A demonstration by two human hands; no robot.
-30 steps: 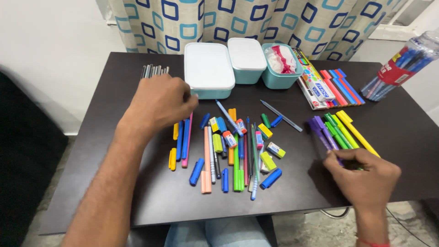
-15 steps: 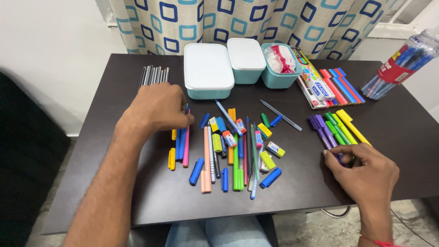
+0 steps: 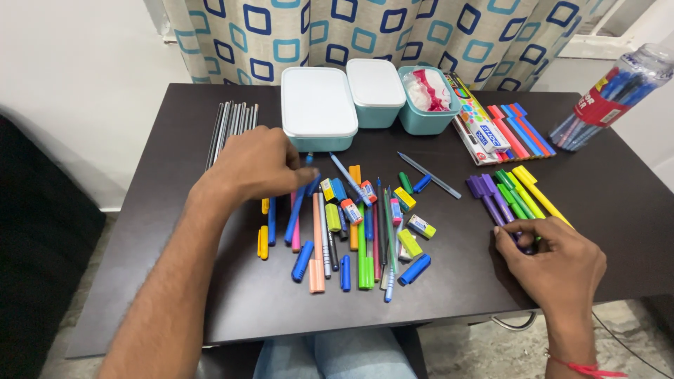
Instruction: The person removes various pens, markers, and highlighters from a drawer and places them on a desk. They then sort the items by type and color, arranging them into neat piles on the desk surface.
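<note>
A heap of loose pens, markers, caps and small erasers [image 3: 358, 224] lies mid-table on the dark table [image 3: 175, 281]. My left hand [image 3: 256, 165] hovers over the heap's left side, its fingertips pinched on the top end of a blue pen [image 3: 295, 210] that lies beside a pink one. On the right is a sorted row of purple pens [image 3: 491, 196], green pens [image 3: 512, 193] and yellow pens [image 3: 537, 189]. My right hand [image 3: 554, 263] is curled at the near ends of that row, thumb and fingers closed on a purple pen.
Two lidded teal boxes [image 3: 319, 109] and an open teal box [image 3: 428, 98] stand at the back. Grey pencils [image 3: 232, 126] lie back left; red and blue pens by a flat pack [image 3: 509, 130] back right. A clear container of blue pens [image 3: 607, 98] lies at the far right edge.
My left hand has slid right and nearer, onto the blue pen's top. My right hand has brought a purple pen down to the near end of the purple row.
</note>
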